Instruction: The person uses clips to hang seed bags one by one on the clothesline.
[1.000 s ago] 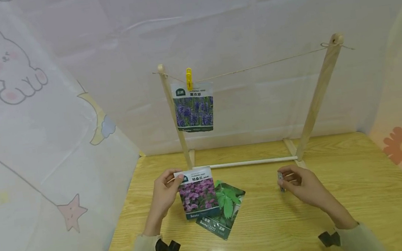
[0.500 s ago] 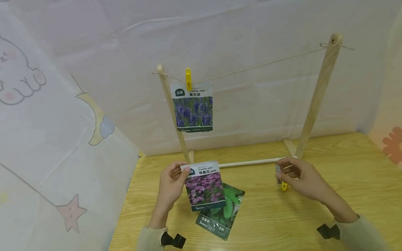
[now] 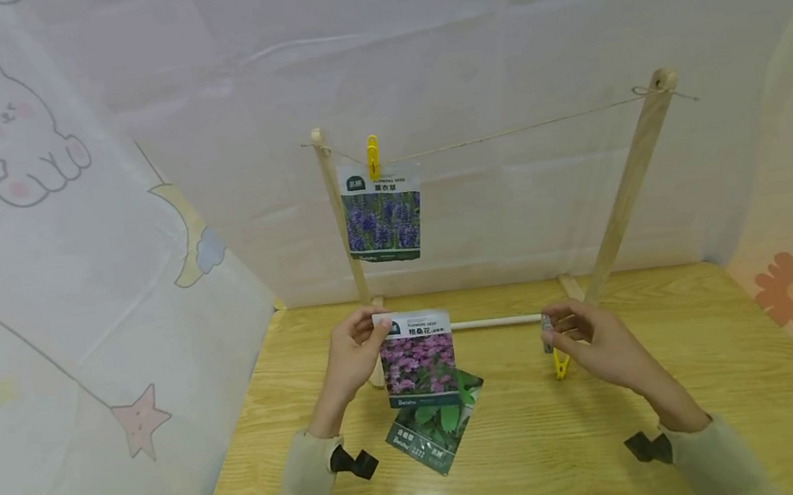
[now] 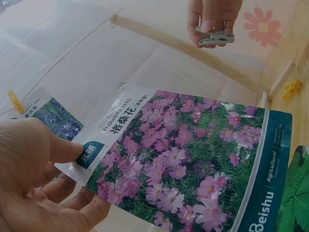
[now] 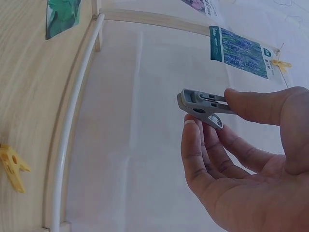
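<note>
My left hand pinches the upper left corner of a seed packet printed with pink flowers, held up above the table. In my right hand a grey clothespin sits between thumb and fingers. A green-leaf seed packet lies on the table, partly covered in the head view by the pink one. From the string, a yellow clothespin hangs a purple-flower seed packet near the left post. Another yellow clothespin rests on the table, below my right hand in the head view.
A wooden frame stands at the back, with a left post, a right post and a low white rod. A thin string runs between the post tops. Printed cloth walls in the table.
My left hand has moved right and up with the pink-flower packet. My right hand has risen slightly with the grey clothespin, baring the yellow clothespin on the table.
</note>
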The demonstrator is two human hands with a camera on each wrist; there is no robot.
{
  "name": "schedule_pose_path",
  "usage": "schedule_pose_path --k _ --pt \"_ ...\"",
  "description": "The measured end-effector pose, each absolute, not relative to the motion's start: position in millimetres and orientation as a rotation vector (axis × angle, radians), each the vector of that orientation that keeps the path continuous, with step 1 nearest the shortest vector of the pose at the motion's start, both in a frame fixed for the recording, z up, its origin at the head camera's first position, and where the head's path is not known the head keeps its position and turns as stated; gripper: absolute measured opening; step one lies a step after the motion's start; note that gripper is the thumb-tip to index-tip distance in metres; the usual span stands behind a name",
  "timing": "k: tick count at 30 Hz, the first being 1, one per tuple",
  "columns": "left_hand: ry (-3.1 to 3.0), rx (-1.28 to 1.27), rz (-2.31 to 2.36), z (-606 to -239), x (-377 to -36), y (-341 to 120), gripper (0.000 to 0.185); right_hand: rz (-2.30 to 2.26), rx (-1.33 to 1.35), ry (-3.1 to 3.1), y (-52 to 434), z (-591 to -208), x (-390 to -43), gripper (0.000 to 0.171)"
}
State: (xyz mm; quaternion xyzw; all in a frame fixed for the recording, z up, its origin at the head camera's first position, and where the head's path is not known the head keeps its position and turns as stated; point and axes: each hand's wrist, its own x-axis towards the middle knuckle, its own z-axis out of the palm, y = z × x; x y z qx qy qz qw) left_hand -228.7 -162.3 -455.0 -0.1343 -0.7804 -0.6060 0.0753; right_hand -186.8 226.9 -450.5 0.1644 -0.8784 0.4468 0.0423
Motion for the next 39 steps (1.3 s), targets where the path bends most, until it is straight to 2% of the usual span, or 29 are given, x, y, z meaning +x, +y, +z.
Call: schedule_pose_path --k 9,24,39 --pt "-2.306 -0.449 -1.806 -453.4 -234.9 -152.7 0.022 1.302 0.512 -2.662 227.4 -436.7 -188.3 0.036" --pt "-2.324 -0.578 -1.843 -433.1 -232.1 -150.2 0.018 1.298 0.481 -2.638 208.9 -402.2 -166.0 0.038" --pt "-2.277 -0.687 -1.780 -424.6 -242.9 -139.6 0.018 1.278 0.580 -2.565 205.6 -381.5 -172.6 0.035"
